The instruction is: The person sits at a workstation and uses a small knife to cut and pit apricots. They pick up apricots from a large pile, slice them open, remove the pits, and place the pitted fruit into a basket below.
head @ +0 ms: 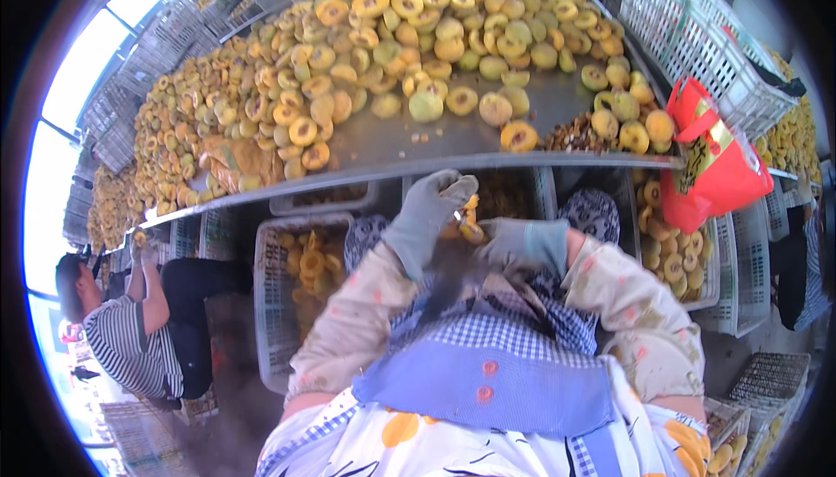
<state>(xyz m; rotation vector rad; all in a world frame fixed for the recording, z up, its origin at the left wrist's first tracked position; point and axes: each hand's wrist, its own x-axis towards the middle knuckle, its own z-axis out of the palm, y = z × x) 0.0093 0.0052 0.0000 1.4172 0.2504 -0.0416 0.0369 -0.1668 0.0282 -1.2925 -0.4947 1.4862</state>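
Note:
My left hand (434,212), in a grey work glove, is raised at the near edge of the metal table. Its fingers curl over a piece of yellow stone fruit (470,223), probably peach. A small shiny spot shows beside that piece; I cannot tell whether it is a blade. From the other side my right hand (522,242), gloved too, reaches the lower end of the fruit with its fingers bent. What those fingers hold is hidden and blurred. Both hands are above my lap, over a checked blue apron (483,372).
Halved fruit (392,39) is heaped on the metal table (398,137), with a pile of pits (575,135) at the right. Fruit crates (261,300) flank my knees. A red bag (712,163) hangs at the table's right corner. Another person (134,327) sits at left.

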